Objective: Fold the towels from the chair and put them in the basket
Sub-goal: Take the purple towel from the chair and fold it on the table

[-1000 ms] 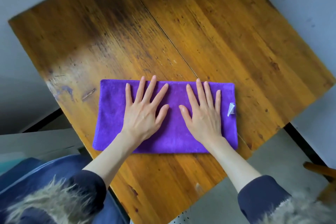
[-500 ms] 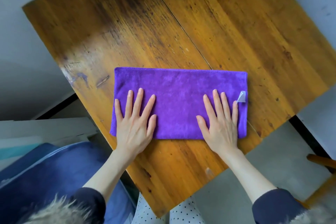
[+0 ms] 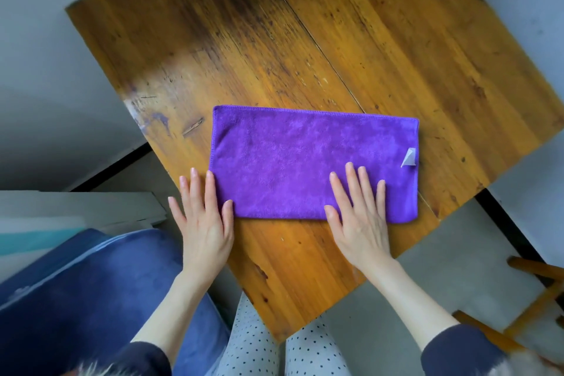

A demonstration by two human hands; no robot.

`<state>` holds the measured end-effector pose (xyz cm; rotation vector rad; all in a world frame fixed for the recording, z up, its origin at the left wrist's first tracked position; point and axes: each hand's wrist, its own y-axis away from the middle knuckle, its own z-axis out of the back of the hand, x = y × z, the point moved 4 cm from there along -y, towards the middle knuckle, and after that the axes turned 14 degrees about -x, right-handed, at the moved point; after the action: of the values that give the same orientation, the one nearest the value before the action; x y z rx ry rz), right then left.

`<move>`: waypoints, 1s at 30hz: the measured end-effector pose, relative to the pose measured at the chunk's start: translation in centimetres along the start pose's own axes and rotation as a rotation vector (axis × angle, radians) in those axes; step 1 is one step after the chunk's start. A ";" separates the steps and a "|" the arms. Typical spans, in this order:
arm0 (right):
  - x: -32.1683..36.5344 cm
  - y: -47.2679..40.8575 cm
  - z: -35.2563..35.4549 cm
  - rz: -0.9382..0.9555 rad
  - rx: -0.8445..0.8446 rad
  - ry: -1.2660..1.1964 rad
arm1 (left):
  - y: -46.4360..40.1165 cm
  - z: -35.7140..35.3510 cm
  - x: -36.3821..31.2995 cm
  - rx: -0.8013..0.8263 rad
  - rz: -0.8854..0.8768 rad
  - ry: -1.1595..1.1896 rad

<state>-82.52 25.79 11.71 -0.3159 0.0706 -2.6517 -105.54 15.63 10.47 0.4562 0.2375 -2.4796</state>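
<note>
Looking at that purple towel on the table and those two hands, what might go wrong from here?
The purple towel lies close to the near edge of the wooden table; a careless pull might drag it off. The left hand sits mostly off the cloth, only its thumb side touching, so the next fold may come out skewed. The right hand presses one near corner flat; the white tag sticks up and could end up outside.

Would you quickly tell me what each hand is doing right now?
Left hand: open, flat at the purple towel's left edge.
Right hand: open, flat on the towel.
</note>
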 end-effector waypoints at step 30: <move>11.2 -1.1 -1.4 0.168 0.207 -0.103 | -2.2 5.0 5.0 -0.205 0.953 0.816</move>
<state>-93.01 21.69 12.85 -0.3604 -0.2004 -2.4455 -111.92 13.39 13.33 1.1532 0.4543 -1.2408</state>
